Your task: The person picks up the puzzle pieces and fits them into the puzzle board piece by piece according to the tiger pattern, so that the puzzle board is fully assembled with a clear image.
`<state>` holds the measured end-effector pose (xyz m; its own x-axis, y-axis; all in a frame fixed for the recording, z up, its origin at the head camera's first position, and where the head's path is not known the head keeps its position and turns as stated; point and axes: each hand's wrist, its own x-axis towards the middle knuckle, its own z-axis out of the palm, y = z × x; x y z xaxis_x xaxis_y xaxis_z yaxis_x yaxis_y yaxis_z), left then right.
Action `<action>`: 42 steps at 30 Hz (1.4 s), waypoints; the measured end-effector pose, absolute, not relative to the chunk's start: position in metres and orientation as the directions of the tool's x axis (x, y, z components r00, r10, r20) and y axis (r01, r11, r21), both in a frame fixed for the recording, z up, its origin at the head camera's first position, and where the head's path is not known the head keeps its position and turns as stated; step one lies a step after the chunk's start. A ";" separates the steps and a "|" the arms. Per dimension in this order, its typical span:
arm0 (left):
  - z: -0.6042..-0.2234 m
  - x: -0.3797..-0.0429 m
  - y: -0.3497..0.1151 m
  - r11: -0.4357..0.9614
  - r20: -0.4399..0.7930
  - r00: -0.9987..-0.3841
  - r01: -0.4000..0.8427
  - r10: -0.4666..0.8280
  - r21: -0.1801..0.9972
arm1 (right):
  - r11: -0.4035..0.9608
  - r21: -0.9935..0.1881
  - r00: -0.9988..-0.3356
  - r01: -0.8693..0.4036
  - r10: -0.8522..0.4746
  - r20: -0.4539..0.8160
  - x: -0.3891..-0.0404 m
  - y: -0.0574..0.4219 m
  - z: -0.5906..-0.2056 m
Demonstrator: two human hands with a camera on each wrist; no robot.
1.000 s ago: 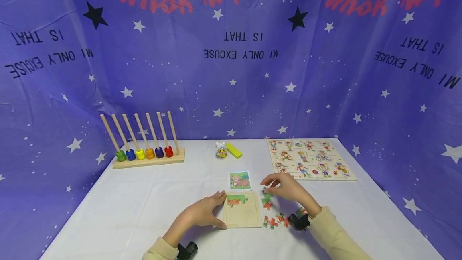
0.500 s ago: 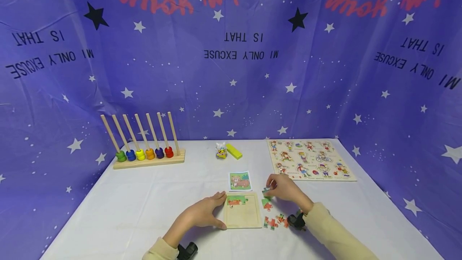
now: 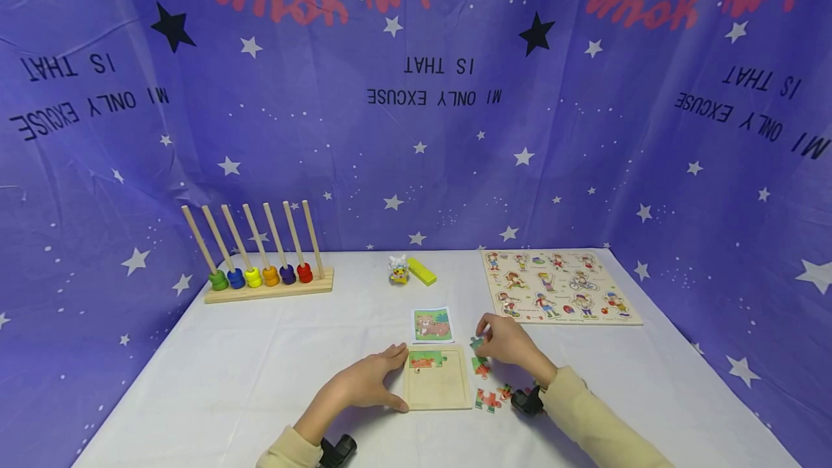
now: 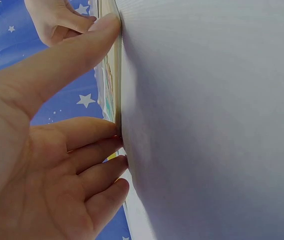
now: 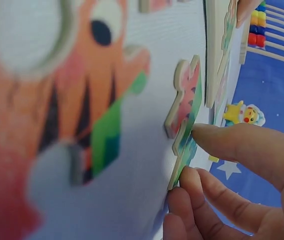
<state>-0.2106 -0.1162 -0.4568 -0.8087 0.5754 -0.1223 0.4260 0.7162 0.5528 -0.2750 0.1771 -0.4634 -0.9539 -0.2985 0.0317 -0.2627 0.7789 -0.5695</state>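
A shallow wooden puzzle tray [image 3: 442, 390] lies on the table, with joined red-and-green pieces [image 3: 425, 360] in its upper left. My left hand [image 3: 365, 381] rests along the tray's left side, thumb at the near corner and fingers at the far one, as the left wrist view also shows. Right of the tray, my right hand [image 3: 512, 341] pinches a green puzzle piece [image 5: 185, 159] between thumb and fingers, low at the table. A red-and-green piece [image 3: 481, 367] lies just nearer, close to or touching it. Several loose pieces [image 3: 487, 401] lie closer to me, some partly hidden by the right wrist.
Behind the tray lies a picture card [image 3: 432, 326] of a brown animal. Farther back are a small toy figure [image 3: 399, 271] and a yellow block [image 3: 422, 271]. A peg rack with coloured beads [image 3: 269, 287] stands back left, a figure puzzle board [image 3: 562, 287] back right.
My right hand has come down onto the green piece, its fingers closing on it, and its wrist has shifted slightly left. The left hand and the tray stay where they were.
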 end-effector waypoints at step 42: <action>-0.453 -0.208 -0.115 0.718 -0.116 -0.811 0.428 0.573 0.549 | 0.530 -0.713 -0.837 -0.459 -0.527 0.147 -0.274 0.193 -0.460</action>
